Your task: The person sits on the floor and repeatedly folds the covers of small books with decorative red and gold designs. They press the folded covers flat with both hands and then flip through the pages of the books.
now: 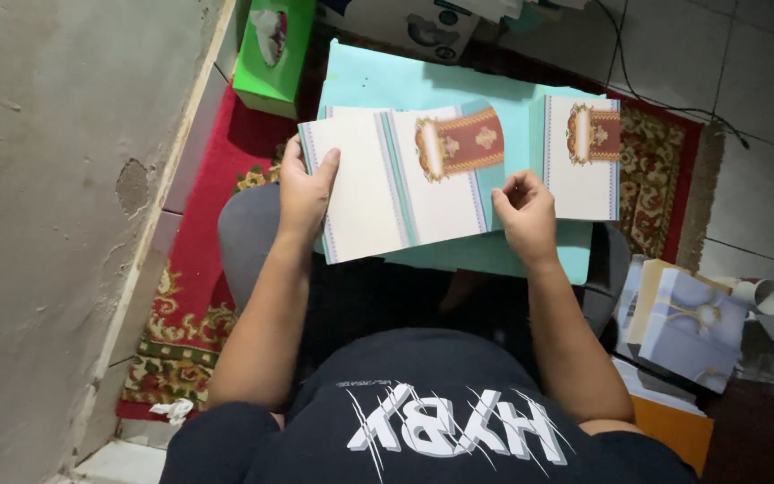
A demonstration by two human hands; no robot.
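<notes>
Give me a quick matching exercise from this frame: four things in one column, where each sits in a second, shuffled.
Things:
1. left hand
2. right hand
3. green tissue box
4. paper cup

Places:
A. on the floor at the far right, lying on its side
B. gripping the left edge of the printed card sheet
C. upper left, on the red carpet by the wall
D. pinching the sheet's right edge, over the pale green board

Pairs: 1-B, 2-D, 3-C, 4-A
</notes>
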